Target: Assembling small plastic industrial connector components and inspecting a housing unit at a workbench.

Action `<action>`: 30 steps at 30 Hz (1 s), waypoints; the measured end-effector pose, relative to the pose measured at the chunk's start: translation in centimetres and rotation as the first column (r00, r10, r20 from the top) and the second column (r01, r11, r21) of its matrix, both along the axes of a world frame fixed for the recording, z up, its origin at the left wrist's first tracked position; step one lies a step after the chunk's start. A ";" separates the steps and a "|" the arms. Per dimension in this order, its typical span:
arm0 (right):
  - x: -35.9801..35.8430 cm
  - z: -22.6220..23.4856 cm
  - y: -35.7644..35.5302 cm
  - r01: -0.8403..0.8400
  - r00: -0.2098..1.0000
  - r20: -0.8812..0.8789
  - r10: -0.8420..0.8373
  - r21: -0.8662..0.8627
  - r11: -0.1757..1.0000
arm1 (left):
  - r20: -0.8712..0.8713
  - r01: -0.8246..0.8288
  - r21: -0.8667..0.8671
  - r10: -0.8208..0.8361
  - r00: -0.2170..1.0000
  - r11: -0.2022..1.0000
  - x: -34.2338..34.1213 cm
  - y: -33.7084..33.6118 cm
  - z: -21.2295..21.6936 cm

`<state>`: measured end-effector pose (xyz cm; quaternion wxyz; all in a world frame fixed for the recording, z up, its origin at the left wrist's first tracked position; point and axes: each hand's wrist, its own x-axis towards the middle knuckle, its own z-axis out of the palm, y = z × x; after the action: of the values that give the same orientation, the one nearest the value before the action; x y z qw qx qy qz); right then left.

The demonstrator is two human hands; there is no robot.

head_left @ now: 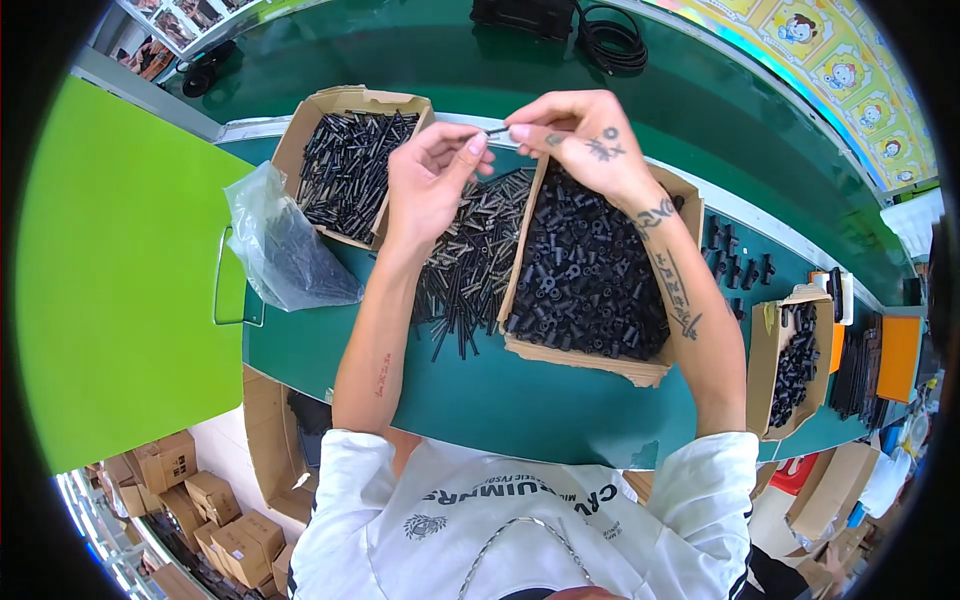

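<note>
Above the far side of the table, a thin black rod spans the gap between my two hands. My left hand pinches one end with thumb and fingers, while my right hand closes on the other. Below them lies a loose pile of dark, slim rods. Left of my left hand stands a cardboard box full of similar black rods. Under my right hand and forearm, a larger cardboard box holds many short black plastic fittings.
A clear plastic bag with dark contents leans by the left box. Loose black fittings and a smaller box of black pieces lie at right. A coiled black cable sits at the back. The green table's near edge curves before me.
</note>
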<state>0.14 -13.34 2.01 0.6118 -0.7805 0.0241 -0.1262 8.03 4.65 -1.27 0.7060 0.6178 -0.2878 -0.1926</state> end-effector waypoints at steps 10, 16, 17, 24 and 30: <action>-1.3 0.2 -0.2 0.190 0.976 0.107 -0.192 0.021 0.981 | 0.030 -0.108 -0.077 0.111 0.993 0.991 0.2 0.8 1.2; -1.3 0.1 -0.2 0.151 0.983 0.102 -0.154 0.042 0.988 | 0.032 -0.175 -0.074 0.178 0.984 0.982 0.5 0.9 1.2; -1.3 0.1 -0.2 0.145 0.984 0.098 -0.150 0.057 0.988 | 0.026 -0.170 -0.082 0.173 0.985 0.982 0.8 1.0 1.1; -1.4 -0.1 0.3 0.112 0.991 0.070 -0.116 0.066 0.992 | 0.099 -0.069 -0.017 0.070 0.993 0.998 0.5 0.9 1.3; -1.6 -0.1 -0.5 0.154 0.981 0.101 -0.166 0.115 0.981 | 0.081 -0.122 -0.022 0.123 0.989 0.992 1.1 1.5 1.0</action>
<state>-1.48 -13.87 1.91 0.6409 -0.7340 0.0597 -0.2165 9.13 6.13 -0.26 0.7093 0.6357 -0.2797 -0.1206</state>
